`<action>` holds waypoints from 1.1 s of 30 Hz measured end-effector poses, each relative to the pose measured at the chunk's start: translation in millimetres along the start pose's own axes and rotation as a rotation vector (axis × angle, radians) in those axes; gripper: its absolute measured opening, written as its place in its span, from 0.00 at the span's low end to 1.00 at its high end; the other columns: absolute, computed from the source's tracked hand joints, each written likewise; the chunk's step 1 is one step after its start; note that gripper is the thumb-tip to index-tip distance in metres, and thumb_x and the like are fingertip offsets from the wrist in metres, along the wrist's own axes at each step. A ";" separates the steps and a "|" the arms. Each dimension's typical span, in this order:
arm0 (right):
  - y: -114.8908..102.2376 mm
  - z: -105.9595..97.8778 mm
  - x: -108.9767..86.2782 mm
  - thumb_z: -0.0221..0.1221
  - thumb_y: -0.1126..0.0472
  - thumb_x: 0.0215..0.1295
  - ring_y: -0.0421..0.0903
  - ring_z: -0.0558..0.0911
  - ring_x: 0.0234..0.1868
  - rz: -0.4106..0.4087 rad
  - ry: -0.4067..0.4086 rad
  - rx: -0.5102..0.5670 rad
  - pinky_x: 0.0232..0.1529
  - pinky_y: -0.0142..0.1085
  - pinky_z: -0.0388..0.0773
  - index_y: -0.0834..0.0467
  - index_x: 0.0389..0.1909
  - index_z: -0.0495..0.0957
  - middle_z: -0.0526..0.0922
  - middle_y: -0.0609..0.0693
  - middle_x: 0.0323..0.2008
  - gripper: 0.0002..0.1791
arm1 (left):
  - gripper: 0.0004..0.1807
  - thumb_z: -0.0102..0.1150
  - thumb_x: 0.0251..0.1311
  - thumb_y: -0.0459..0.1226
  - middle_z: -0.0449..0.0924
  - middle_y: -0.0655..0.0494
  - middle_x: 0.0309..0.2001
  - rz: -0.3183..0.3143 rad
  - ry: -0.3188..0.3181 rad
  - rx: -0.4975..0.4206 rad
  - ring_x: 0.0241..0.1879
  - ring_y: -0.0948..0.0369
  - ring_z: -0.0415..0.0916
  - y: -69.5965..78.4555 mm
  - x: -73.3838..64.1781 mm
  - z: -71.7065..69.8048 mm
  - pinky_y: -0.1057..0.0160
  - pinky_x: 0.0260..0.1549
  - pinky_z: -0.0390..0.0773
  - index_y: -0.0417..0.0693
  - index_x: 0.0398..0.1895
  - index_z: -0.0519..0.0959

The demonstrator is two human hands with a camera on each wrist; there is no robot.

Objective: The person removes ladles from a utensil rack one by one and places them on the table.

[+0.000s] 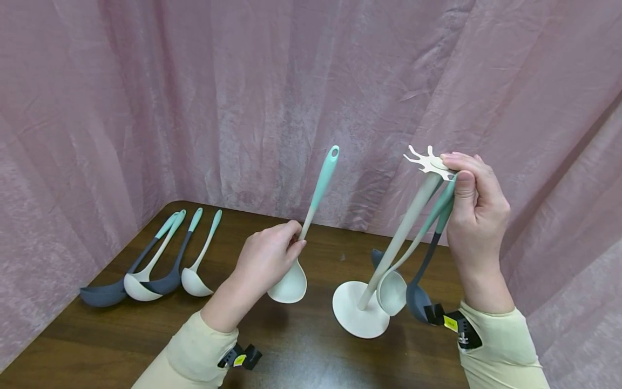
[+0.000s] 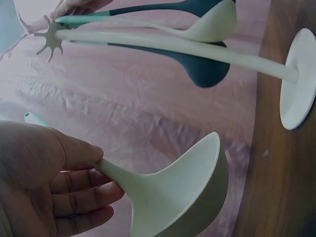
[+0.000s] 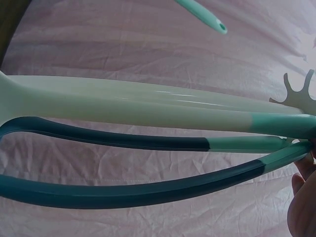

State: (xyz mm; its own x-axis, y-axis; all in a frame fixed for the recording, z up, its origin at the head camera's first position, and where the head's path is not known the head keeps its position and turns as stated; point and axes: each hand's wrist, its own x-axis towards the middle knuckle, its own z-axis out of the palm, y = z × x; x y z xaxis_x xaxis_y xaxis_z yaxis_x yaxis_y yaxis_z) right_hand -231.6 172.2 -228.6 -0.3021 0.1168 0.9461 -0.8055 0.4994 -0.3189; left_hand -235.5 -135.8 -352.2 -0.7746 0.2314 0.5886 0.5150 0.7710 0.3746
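One pink curtain (image 1: 272, 108) hangs in folds behind the brown table (image 1: 316, 356). Toward the table's right is a white stand (image 1: 398, 241) with a round base, a pole and a star of hooks on top. Three ladles hang beside the pole, mint handle ends up at the hooks: a pale ladle (image 1: 392, 292), a dark ladle (image 1: 418, 302) farther right, and a second dark ladle (image 1: 376, 258) partly hidden behind the pole. Four others (image 1: 195, 282), two dark and two white, lie side by side at the table's left, handles toward the far edge. Another white ladle with a mint handle (image 1: 290, 283) is raised between that row and the stand, bowl down. The left hand (image 1: 269, 251) pinches its stem just above the bowl. The right hand (image 1: 478, 205) grips the stand's hooked top with thumb and fingers; whether it also holds the handle ends, I cannot tell. Each wrist bears a small black camera (image 1: 240, 357).
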 end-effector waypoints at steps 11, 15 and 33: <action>10.1 -4.2 -0.8 0.60 0.59 0.85 0.51 0.86 0.63 0.005 -0.005 -0.004 0.80 0.48 0.64 0.70 0.54 0.88 0.91 0.59 0.54 0.16 | 0.08 0.76 0.71 0.37 0.82 0.63 0.30 -0.063 -0.035 0.041 0.25 0.60 0.77 -21.4 1.1 -2.3 0.54 0.24 0.76 0.51 0.39 0.83; 10.2 -4.2 -0.9 0.60 0.59 0.85 0.51 0.86 0.63 0.006 -0.006 -0.006 0.80 0.48 0.64 0.70 0.54 0.88 0.91 0.59 0.54 0.16 | 0.08 0.76 0.71 0.37 0.81 0.63 0.29 -0.077 -0.042 0.048 0.25 0.60 0.76 -28.4 1.9 -3.5 0.55 0.24 0.75 0.51 0.39 0.83; 4.9 -3.1 -0.2 0.60 0.60 0.85 0.51 0.85 0.64 0.004 -0.010 -0.002 0.80 0.48 0.64 0.71 0.54 0.87 0.91 0.60 0.54 0.17 | 0.06 0.72 0.74 0.36 0.80 0.59 0.28 -0.175 -0.091 0.109 0.23 0.58 0.73 -67.7 2.3 -3.0 0.55 0.22 0.73 0.46 0.42 0.83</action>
State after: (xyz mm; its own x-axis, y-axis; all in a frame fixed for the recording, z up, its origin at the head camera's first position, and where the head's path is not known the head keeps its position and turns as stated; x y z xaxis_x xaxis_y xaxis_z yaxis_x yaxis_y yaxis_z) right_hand -233.9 177.3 -230.2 -0.3105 0.1102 0.9442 -0.8034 0.5004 -0.3226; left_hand -271.0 -189.3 -374.1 -0.8810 0.1375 0.4527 0.3312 0.8626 0.3824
